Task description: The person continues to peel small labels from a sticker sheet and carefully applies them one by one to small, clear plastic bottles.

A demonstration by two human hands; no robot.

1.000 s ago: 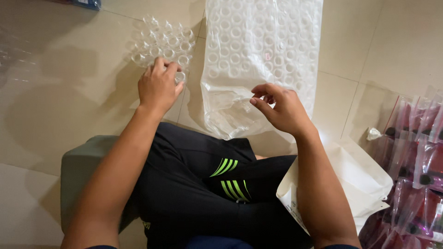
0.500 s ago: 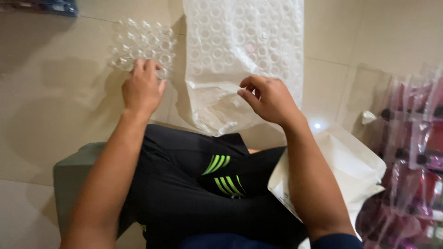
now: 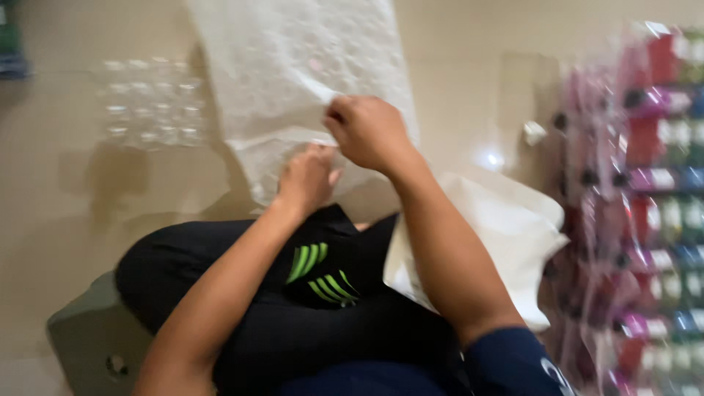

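Note:
A long sheet of white bubble wrap lies on the tiled floor in front of me. My right hand pinches its near part, fingers closed on the plastic. My left hand sits just below, gripping the sheet's near edge. A small clear bubble-wrap piece lies apart on the floor to the left, with no hand on it. The picture is blurred by motion.
I sit on a grey-green stool, legs in black shorts. A white bag lies at my right knee. Pink and red packaged goods in clear plastic stack along the right edge. A dark object sits far left.
My left hand left the small clear piece and moved right onto the big sheet's near edge. The view swung, shifting everything in frame.

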